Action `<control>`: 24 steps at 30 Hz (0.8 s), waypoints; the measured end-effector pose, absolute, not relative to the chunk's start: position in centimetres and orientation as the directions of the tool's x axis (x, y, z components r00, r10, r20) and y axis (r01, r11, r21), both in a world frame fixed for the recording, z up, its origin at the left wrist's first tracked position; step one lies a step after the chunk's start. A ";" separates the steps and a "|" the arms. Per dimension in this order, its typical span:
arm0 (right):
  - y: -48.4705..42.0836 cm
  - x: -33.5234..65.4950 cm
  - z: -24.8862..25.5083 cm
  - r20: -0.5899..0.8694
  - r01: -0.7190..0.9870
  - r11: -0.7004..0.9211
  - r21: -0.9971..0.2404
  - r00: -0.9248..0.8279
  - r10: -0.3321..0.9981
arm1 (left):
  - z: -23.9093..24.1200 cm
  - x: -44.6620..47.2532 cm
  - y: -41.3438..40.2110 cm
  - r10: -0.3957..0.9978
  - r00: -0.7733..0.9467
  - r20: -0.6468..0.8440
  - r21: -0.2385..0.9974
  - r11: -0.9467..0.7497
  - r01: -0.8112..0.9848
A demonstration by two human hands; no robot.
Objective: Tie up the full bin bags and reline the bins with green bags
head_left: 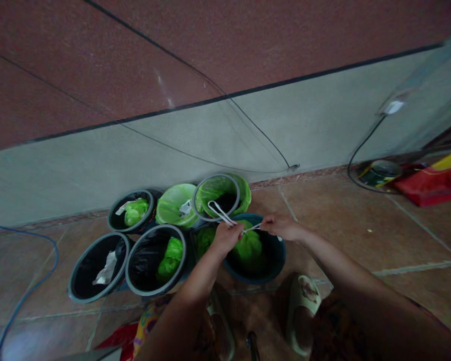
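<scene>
A dark blue-green bucket stands on the floor in front of me. Inside it is a bunched green plastic bag, gathered at the top. Above this bag my left hand pinches a white string, whose loop sticks up past the fingers. My right hand grips the same string on the other side, over the bucket's right rim. A short stretch of string runs taut between the hands at the bag's neck. Whether a knot is formed there I cannot tell.
Several bins stand left of the bucket, such as a black-lined bin and a green-lined bin. A stacked bin is by the wall. Slippers are below; a blue hose lies left, a red dustpan right.
</scene>
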State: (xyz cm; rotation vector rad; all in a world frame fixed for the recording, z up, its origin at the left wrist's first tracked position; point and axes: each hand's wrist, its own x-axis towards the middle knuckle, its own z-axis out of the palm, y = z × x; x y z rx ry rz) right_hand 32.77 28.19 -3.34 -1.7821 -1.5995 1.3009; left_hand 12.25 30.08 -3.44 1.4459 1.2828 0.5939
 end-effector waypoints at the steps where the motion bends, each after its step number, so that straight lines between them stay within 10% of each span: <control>1: 28.2 32.7 -3.0 -0.356 0.540 -0.245 -0.805 -0.109 0.928 | -3.4 12.6 30.0 0.899 0.290 -0.330 0.931 0.257 0.260; 5: 28.0 32.3 -1.1 -0.359 0.515 -0.202 -0.833 -0.226 0.906 | -3.8 13.6 29.6 0.842 0.295 -0.452 0.871 0.488 -0.059; 14: 27.3 31.3 -0.7 -0.355 0.309 -0.239 -0.921 -0.407 0.842 | -4.8 13.5 29.4 0.755 0.616 -0.225 0.971 0.123 0.203; 19: 27.5 30.9 -0.9 -0.291 0.117 -0.276 -0.954 -0.133 0.948 | -5.2 13.4 29.3 0.791 0.589 -0.163 0.970 0.020 0.241; 24: 27.3 30.6 -1.9 -0.344 0.250 -0.273 -0.929 -0.309 0.887 | -5.1 13.4 29.5 0.820 0.553 -0.148 0.985 0.070 0.160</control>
